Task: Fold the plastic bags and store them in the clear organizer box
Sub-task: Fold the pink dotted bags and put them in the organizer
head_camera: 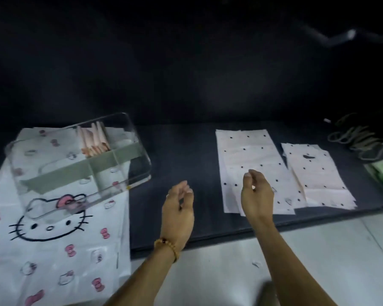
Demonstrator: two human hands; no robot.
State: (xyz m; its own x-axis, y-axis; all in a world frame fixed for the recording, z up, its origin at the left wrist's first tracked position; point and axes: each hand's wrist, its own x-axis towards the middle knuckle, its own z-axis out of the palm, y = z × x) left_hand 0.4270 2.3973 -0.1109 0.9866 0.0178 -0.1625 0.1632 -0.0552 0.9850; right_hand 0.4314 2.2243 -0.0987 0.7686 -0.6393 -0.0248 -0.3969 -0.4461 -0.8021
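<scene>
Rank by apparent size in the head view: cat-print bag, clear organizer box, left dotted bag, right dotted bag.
1. cat-print bag, nearest the camera
2. clear organizer box
3. left dotted bag
4. right dotted bag

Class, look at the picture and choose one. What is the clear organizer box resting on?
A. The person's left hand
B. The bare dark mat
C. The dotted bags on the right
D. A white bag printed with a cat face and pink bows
D: the box sits on the white cat-face bag, whose print shows through the clear walls; the dotted bags lie apart to the right.
</scene>
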